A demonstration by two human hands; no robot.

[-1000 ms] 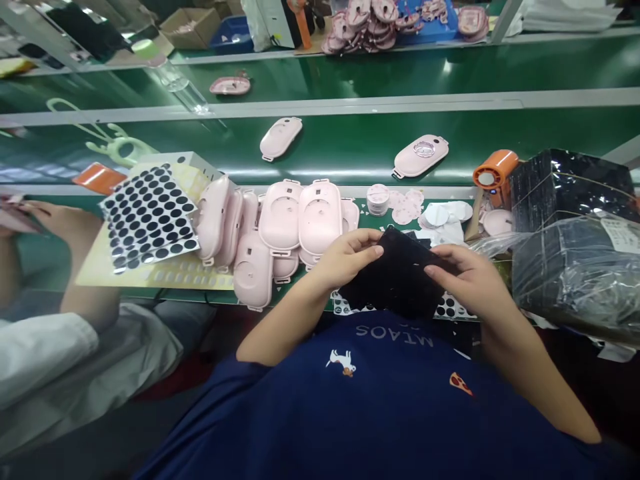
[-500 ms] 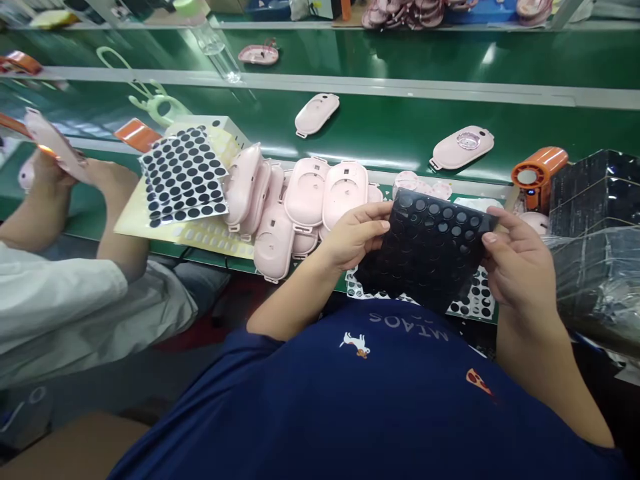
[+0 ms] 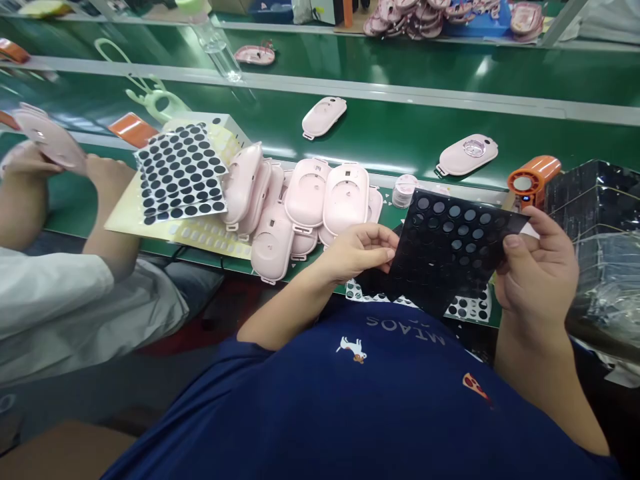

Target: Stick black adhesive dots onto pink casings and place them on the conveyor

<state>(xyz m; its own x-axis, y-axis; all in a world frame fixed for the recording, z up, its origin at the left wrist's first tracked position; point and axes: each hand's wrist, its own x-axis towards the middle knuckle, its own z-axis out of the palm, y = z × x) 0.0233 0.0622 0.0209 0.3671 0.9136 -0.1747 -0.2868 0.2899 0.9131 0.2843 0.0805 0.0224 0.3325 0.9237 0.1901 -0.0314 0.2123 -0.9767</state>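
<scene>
A black sheet of round stickers (image 3: 445, 247) hangs tilted in front of my chest. My right hand (image 3: 537, 273) pinches its upper right corner between thumb and fingers. At the left edge, my left hand (image 3: 361, 253) is closed with thumb and fingertips on the sheet. Under it, a white sheet with black dots (image 3: 470, 308) partly shows on the table; the rest is hidden. Left of my left hand lie several pale pink plastic shells (image 3: 345, 200), heaped and overlapping. A small clear roll (image 3: 404, 192) stands just behind the black sheet.
Dotted sticker sheets (image 3: 183, 173) lie on yellow sheets at left. Beside them a co-worker's hands (image 3: 107, 177) hold a pink shell (image 3: 53, 140). An orange fan (image 3: 533, 180) and a plastic-wrapped black stack (image 3: 593, 220) stand at right. Two pink shells (image 3: 467, 153) lie farther back.
Both hands have moved slightly right with the black sheet, which is now more tilted, its right side nearer my right hand's raised fingers. The co-worker's pink shell has turned.
</scene>
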